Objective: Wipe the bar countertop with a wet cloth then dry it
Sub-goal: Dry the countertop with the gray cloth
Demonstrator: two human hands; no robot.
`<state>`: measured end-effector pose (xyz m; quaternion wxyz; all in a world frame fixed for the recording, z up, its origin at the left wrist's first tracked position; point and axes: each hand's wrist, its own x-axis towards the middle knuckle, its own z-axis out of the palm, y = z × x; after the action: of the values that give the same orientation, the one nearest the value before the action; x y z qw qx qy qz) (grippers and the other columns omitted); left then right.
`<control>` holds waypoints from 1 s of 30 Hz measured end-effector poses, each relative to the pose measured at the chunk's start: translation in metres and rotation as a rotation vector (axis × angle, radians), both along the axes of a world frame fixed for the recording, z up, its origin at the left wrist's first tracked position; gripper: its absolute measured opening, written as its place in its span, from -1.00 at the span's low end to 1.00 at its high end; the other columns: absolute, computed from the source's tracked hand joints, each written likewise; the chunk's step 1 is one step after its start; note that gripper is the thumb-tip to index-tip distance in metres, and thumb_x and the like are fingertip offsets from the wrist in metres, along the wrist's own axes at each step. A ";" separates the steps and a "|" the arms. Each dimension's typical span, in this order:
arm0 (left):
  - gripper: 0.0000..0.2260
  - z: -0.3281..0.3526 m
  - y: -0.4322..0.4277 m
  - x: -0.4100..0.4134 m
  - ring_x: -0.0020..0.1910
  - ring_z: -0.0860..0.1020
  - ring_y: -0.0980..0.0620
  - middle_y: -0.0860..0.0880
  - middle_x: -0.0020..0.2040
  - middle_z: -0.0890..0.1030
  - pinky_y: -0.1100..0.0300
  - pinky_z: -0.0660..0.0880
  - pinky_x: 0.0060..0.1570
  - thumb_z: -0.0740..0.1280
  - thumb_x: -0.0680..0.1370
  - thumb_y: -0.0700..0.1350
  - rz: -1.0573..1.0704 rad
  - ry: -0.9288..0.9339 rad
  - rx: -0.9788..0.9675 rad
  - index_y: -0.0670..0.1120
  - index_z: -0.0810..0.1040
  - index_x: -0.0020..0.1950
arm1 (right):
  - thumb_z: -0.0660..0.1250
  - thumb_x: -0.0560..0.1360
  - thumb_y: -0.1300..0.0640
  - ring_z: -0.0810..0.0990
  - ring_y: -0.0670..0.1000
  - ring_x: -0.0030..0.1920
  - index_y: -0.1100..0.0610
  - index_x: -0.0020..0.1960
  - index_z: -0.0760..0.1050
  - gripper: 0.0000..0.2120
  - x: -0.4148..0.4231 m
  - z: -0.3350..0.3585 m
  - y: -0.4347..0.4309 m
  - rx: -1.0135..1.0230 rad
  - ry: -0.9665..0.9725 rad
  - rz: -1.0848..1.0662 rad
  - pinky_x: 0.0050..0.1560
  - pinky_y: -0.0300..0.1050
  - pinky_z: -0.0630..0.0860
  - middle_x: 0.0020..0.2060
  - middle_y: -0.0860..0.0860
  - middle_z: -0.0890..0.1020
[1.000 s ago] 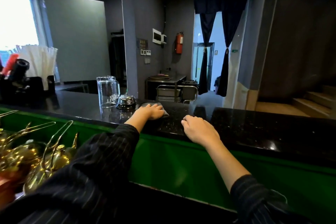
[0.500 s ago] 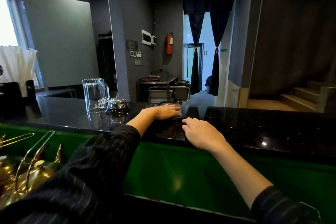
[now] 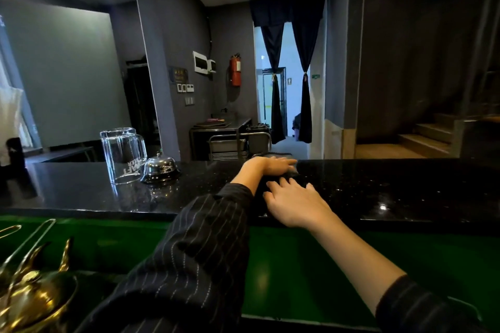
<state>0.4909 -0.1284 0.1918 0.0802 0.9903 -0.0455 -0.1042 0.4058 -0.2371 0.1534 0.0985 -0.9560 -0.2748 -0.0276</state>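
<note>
The bar countertop (image 3: 392, 186) is black speckled stone and runs across the view. My left hand (image 3: 270, 165) lies flat near its far edge, pressing down on a dark grey cloth (image 3: 281, 174). The hand hides most of the cloth. My right hand (image 3: 295, 201) rests on the counter just in front of the left, fingers spread, holding nothing. Both arms wear dark pinstriped sleeves.
An upturned glass mug (image 3: 121, 154) and a chrome service bell (image 3: 160, 167) stand on the counter to the left of my hands. Brass teapots (image 3: 35, 295) sit low at the left behind the green counter front (image 3: 284, 267). Stairs (image 3: 427, 138) rise at the far right.
My left hand has slid the cloth to the right along the far edge of the counter. My right hand has opened its fingers and moved forward. The view has turned right.
</note>
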 end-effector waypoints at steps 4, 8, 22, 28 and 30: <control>-0.55 -0.002 -0.002 -0.007 0.53 0.06 -0.14 -0.15 0.55 0.09 0.01 -0.01 0.46 0.03 0.66 -0.10 -0.089 -0.011 -0.066 -0.04 0.06 0.55 | -0.13 0.62 -0.07 0.09 0.15 0.54 0.09 0.54 0.13 -0.46 -0.002 0.001 -0.002 -0.014 -0.001 0.020 0.45 0.33 0.01 0.53 0.13 0.18; -0.54 -0.001 0.042 0.010 0.54 0.09 -0.09 -0.12 0.56 0.10 0.07 0.00 0.50 0.07 0.65 -0.03 0.123 -0.098 -0.078 -0.10 0.11 0.53 | -0.14 0.61 -0.07 0.09 0.16 0.55 0.09 0.56 0.10 -0.45 0.002 -0.005 -0.002 -0.003 -0.011 0.030 0.46 0.30 0.02 0.55 0.12 0.14; -0.54 0.014 -0.052 0.009 0.52 0.06 -0.18 -0.06 0.57 0.02 -0.15 0.11 0.40 0.03 0.63 0.08 -0.021 0.157 -0.071 0.18 0.03 0.53 | 0.22 0.58 -0.01 0.18 0.22 0.50 0.13 0.49 0.26 -0.48 -0.005 0.005 -0.014 -0.149 -0.089 0.139 0.44 0.32 0.15 0.48 0.18 0.29; -0.49 0.009 -0.029 -0.038 0.55 -0.17 -0.10 -0.03 0.58 -0.11 -0.19 -0.21 0.48 0.06 0.62 0.06 0.011 0.136 -0.090 0.17 -0.04 0.53 | 0.12 0.57 0.13 0.62 0.25 0.04 0.17 0.07 0.58 -0.72 -0.037 0.007 -0.033 0.298 -0.231 0.063 -0.08 0.01 0.46 0.04 0.18 0.66; -0.52 0.006 -0.019 -0.056 0.55 -0.18 -0.10 -0.03 0.58 -0.12 -0.12 -0.24 0.46 0.00 0.65 0.00 0.003 0.073 -0.052 0.06 -0.07 0.55 | 0.14 0.55 0.11 0.62 0.20 0.06 0.12 0.06 0.59 -0.73 -0.039 0.003 -0.057 0.317 -0.257 0.106 -0.03 0.02 0.53 0.04 0.13 0.67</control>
<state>0.4348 -0.1472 0.1981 0.1075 0.9835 -0.0437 -0.1387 0.3672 -0.2939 0.1568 0.2133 -0.9013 -0.3274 -0.1869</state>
